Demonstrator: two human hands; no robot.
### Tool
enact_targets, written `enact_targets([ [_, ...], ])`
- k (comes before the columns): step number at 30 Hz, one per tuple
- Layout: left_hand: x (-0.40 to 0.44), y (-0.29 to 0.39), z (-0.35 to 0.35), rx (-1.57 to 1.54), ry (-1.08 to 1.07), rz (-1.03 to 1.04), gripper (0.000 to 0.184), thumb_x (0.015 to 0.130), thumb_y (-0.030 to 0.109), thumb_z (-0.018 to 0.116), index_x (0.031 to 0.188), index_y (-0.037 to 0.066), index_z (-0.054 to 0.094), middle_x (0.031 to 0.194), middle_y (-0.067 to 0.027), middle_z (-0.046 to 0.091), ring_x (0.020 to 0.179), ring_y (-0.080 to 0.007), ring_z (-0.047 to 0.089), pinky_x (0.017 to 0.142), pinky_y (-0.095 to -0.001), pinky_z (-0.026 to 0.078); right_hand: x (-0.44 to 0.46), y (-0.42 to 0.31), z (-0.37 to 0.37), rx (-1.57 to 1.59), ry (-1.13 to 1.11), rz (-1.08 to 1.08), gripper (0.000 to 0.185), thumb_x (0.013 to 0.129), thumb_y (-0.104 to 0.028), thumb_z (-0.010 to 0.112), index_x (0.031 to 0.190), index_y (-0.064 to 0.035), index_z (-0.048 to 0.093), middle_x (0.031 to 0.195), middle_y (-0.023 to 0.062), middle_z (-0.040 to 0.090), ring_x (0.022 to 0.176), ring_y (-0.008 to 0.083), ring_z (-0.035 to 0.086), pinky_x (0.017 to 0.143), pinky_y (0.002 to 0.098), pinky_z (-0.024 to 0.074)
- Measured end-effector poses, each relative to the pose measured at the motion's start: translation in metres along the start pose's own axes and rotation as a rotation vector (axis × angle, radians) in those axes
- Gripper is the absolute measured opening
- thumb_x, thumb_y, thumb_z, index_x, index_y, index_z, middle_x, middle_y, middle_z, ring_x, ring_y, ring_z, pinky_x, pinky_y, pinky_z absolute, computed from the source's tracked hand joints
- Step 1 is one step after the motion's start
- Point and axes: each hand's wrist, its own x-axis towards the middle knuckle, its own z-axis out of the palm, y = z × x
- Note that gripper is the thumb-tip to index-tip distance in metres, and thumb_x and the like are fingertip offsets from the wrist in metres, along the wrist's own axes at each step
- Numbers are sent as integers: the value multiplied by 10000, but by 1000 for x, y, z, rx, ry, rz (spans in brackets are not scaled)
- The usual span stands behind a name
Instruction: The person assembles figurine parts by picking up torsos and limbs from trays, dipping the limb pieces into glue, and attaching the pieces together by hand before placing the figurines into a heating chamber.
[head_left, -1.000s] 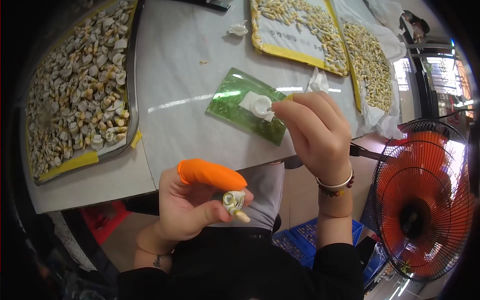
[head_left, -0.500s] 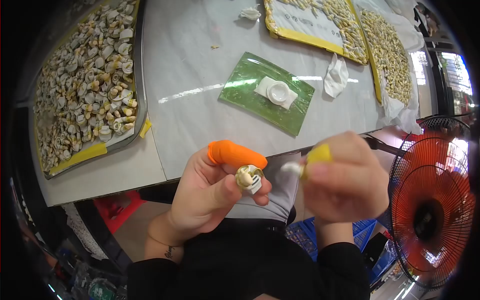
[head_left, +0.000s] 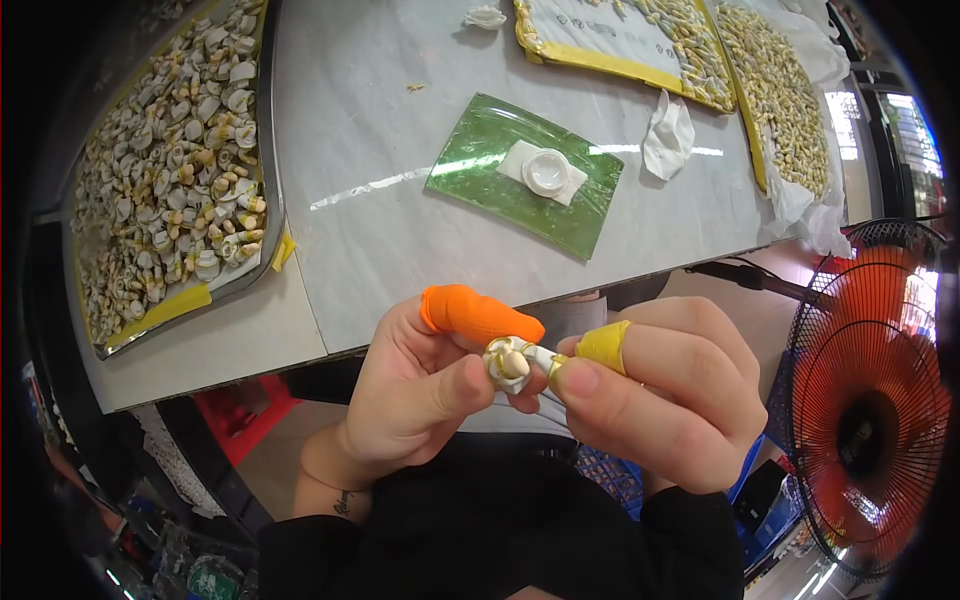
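Note:
My left hand (head_left: 410,390), an orange finger cot (head_left: 475,314) on its index finger, pinches a small white and beige figurine piece (head_left: 509,365) with yellowish trim. Yellow tape (head_left: 603,347) wraps a finger of my right hand (head_left: 685,385). Between that hand's thumb and finger is a small white part with a yellow end (head_left: 544,360). Its white tip meets the right side of the figurine piece. Beyond my hands, a small round white dish (head_left: 546,172) sits on a white pad (head_left: 514,160) on a green sheet (head_left: 460,168).
A tray (head_left: 190,298) heaped with similar white and beige pieces stands at left. Small yellowish parts fill trays (head_left: 610,66) at the far right. Crumpled tissue (head_left: 668,137) lies on the table (head_left: 350,255). An orange-bladed fan (head_left: 865,420) stands at right.
My right hand has moved left, bringing the small white part against the figurine piece. The figurine piece has turned slightly in my left hand. The view has shifted a little.

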Motion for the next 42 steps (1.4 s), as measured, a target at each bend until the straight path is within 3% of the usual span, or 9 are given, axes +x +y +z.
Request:
enact_targets([
  [5, -2, -2, 9, 104, 73, 85, 313, 799, 126, 680, 1048, -32, 575, 932, -105, 627, 864, -166, 601, 772, -295, 484, -4, -3, -3, 40, -21, 67, 252, 683, -41, 712, 889, -13, 570, 712, 90, 575, 551, 196, 576, 468, 254, 464],
  [7, -3, 0, 17, 513, 279, 194, 473, 689, 359, 767, 914, -9, 571, 792, -89, 586, 724, -174, 574, 635, -264, 461, -6, -2, -2, 100, -25, 92, 243, 688, -25, 702, 883, -11, 558, 702, 97, 577, 543, 201, 575, 465, 263, 465],
  [14, -3, 11, 13, 1172, 13, 550, 416, 653, 334, 775, 786, -11, 584, 754, -112, 604, 670, -198, 598, 592, -282, 505, -13, 0, 11, 411, 109, 106, 149, 619, 80, 654, 735, 80, 561, 724, 164, 566, 568, 225, 559, 497, 278, 487],
  [25, -4, 13, 11, 1231, -18, 466, 351, 737, 265, 737, 871, -14, 571, 790, -137, 607, 687, -206, 598, 575, -283, 494, -5, -1, -4, 507, -64, 260, 164, 621, 42, 691, 756, 41, 598, 734, 149, 584, 594, 213, 555, 530, 278, 472],
  [27, 0, 7, 8, 829, -7, 384, 229, 772, 21, 679, 973, -46, 593, 889, -130, 628, 776, -183, 622, 686, -272, 494, -4, -1, -7, 523, -189, 354, 170, 626, 23, 706, 771, 16, 617, 748, 133, 591, 610, 206, 553, 547, 276, 463],
  [30, -1, -7, 13, 499, 22, 385, 214, 860, 13, 547, 1061, -60, 552, 954, -142, 620, 820, -171, 612, 712, -261, 483, -14, 9, 3, 526, 59, 357, 213, 615, 9, 732, 801, -42, 643, 783, 91, 591, 641, 196, 546, 573, 272, 444],
  [31, 1, -2, 8, 621, -64, 382, 234, 880, -9, 465, 1099, -58, 530, 976, -129, 612, 846, -164, 609, 728, -256, 478, -16, 12, 7, 486, 62, 335, 231, 605, 17, 733, 806, -52, 645, 792, 78, 583, 645, 197, 544, 574, 271, 444],
  [41, -2, -1, 10, 759, -32, 439, 291, 747, -47, 645, 1027, -63, 569, 901, -130, 615, 765, -165, 614, 686, -248, 487, -22, 14, 10, 468, 51, 253, 286, 565, 56, 700, 833, -35, 656, 807, 81, 570, 666, 198, 559, 560, 278, 451],
  [42, -2, 1, 10, 910, -53, 460, 277, 770, 62, 651, 1007, -38, 547, 868, -147, 614, 757, -194, 607, 665, -273, 485, -23, 15, 10, 451, 55, 214, 293, 560, 57, 696, 838, -26, 658, 807, 84, 570, 664, 200, 560, 557, 280, 453],
])
